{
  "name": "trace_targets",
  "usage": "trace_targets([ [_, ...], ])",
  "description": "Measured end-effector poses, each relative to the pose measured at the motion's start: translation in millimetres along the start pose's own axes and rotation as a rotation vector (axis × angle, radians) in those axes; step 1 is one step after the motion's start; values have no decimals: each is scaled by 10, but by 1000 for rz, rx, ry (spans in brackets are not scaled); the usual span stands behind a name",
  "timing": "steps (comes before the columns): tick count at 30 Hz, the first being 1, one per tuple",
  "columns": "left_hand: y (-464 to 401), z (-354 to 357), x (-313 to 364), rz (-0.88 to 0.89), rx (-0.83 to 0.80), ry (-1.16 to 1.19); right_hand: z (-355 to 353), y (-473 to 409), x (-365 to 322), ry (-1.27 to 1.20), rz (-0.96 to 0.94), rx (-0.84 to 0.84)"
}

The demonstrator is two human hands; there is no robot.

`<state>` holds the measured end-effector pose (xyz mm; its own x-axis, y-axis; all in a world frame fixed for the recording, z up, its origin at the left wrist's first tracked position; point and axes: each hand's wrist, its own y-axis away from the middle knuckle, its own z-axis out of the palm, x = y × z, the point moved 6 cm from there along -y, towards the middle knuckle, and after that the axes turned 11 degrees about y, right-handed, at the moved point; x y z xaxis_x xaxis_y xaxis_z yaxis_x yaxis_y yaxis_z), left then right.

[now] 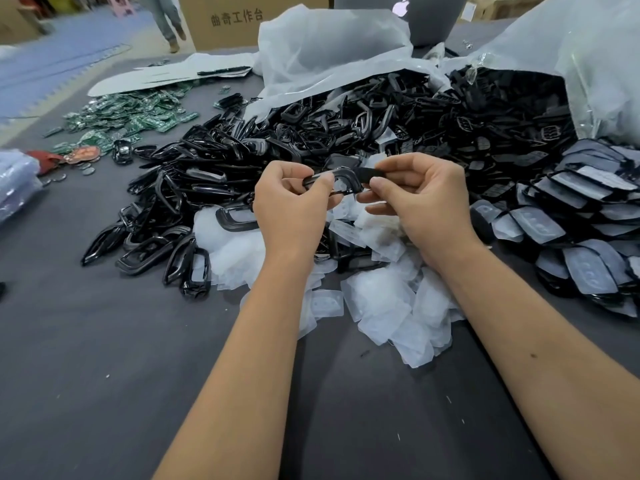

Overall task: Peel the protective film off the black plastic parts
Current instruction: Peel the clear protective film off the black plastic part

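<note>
1. Two bare hands meet above a dark grey surface point(104, 375), sharing one black plastic frame point(341, 176) lifted over the heaps; its lower edge is hidden behind the fingers, and whether any film clings to it is hard to make out.
2. The left hand point(291, 206) grips the frame's left end, thumb pressed on top, fingers curled beneath it and mostly out of sight.
3. The right hand point(420, 199) pinches a dark strip point(372, 173) at the frame's right end between thumb and forefinger; whether the strip is film or part of the frame cannot be told. Its other fingers curl loosely below.
4. Both forearms reach in from the bottom edge, cut off before the elbows, wrists bent slightly inward.
5. Directly beneath the hands lies a heap of translucent white film pieces point(388, 306), partly covered by the arms.
6. A pile of black plastic frames point(180, 209) spreads left and behind, running up into an open white plastic bag point(329, 50) whose inside is concealed.
7. On the right, stacked black parts still covered in film point(581, 216) run off the picture's edge, below a second clear bag point(588, 64), also cropped.
8. Far left, green circuit boards point(138, 112) lie scattered, too small to read in detail.
9. At the top, a cardboard box point(239, 19) with printed characters and a person's legs point(169, 19) are cut off by the frame.
</note>
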<state>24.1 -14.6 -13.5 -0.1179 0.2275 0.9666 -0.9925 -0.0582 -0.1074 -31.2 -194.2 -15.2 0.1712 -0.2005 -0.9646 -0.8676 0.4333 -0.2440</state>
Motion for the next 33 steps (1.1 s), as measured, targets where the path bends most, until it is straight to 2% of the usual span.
trace_targets([
  [6, 9, 53, -18, -16, -25, 32, -29, 17, -29, 6, -6, 22],
  [14, 3, 26, 3, -37, 1, 218, -58, 35, -57, -34, 33, 58],
  [19, -40, 30, -43, -115, 47, 223, -66, 36, -57, -59, 34, 61],
  [23, -24, 56, -57, -163, -1, 158, -36, 42, -100, -37, -22, 13],
  [28, -2, 110, -24, -129, -92, 205, -11, 68, -146, -61, -57, -56],
  [33, -10, 95, 0, -85, -65, 239, -9, 51, -120, -101, -9, -60],
])
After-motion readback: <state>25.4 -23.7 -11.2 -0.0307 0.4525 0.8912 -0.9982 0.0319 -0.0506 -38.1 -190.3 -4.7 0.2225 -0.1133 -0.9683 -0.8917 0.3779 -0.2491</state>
